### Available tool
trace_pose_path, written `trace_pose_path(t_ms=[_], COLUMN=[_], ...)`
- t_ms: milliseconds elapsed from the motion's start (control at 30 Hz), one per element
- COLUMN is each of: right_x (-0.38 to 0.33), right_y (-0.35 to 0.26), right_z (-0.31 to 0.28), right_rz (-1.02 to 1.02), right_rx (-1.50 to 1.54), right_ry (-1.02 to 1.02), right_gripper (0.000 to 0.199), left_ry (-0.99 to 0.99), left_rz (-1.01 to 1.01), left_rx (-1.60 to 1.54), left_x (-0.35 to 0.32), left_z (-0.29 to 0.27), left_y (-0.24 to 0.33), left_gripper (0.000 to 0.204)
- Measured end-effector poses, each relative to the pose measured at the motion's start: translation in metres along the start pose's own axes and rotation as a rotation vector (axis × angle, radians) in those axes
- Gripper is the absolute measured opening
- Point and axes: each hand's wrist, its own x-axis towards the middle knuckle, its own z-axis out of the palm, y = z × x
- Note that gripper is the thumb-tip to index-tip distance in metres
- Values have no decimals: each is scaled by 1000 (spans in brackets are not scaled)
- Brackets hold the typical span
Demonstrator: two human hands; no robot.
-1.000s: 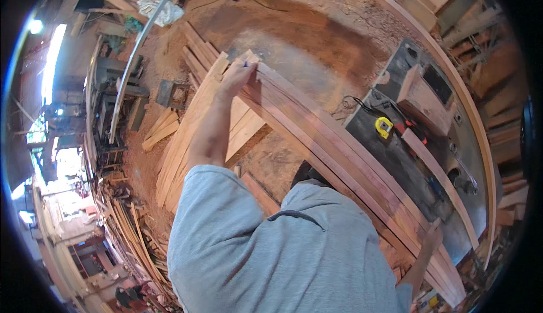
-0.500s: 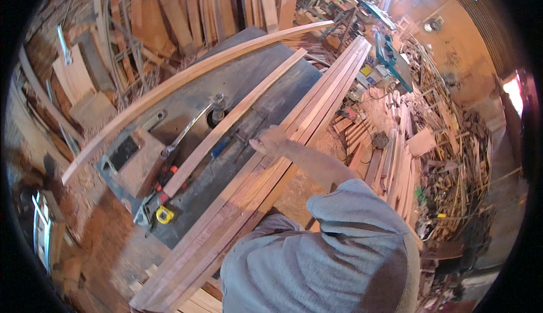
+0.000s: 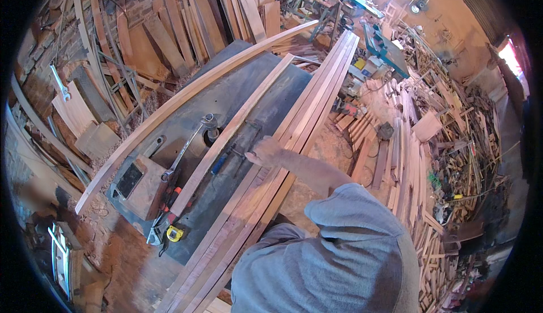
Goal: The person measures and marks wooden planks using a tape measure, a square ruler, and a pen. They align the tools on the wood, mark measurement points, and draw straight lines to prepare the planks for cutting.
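Observation:
A bundle of long pinkish wooden boards (image 3: pixel 249 205) runs from the lower left to the far middle, along the near side of a dark metal machine table (image 3: pixel 232 92). My right hand (image 3: pixel 264 152) lies on the bundle, its fingers curled over the edge of the boards facing the table. My left hand is out of view. Left of the bundle, a narrow wooden strip (image 3: pixel 235 129) rests on the table. Beyond it a long curved wooden strip (image 3: pixel 186 95) spans the table. A blue-handled tool (image 3: pixel 219 164) lies between the narrow strip and the bundle.
A yellow tape measure (image 3: pixel 175 233) sits at the table's near end, with a large wrench (image 3: pixel 184 149) and a wooden block (image 3: pixel 138 180) beyond. Planks (image 3: pixel 169 36) lean on the back wall. Stacked timber (image 3: pixel 399 149) and scrap wood (image 3: pixel 469 137) fill the right side.
The view has shifted, so the table and the curved strip appear lower and the tape measure farther right. My right hand stays at about the same place on the boards.

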Motion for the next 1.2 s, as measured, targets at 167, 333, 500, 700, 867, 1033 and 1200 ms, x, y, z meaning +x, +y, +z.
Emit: trace_pose_path(t_ms=[167,333,500,700,867,1033,1200], right_x=[-5,-14,-25,-26,-24,-23,-23], right_y=[-2,-19,-64,-131,-137,-135,-138], right_z=[3,4,3,12,13,13,8], right_rz=[4,-67,-130,-160,-54,-92,-39], right_rx=[-9,-22,82,70,20,-26,-23], right_ry=[80,285,352,301,217,178,102], right_gripper=[53,45,42,35,38,38,39], left_ry=[7,-22,68,55,34,40,76], left_rz=[12,78,-26,-88,-116,-162,-155], left_rx=[-3,-55,-274,-243,-229,-218,-232], left_x=[-1,-8,-5,-2,-3,-5,-20], left_z=[-10,-17,-9,-3,3,1,-5], left_y=[-27,-56,-56,-45,-48,-51,-40], left_gripper=[61,57,49,50,50,51,51])
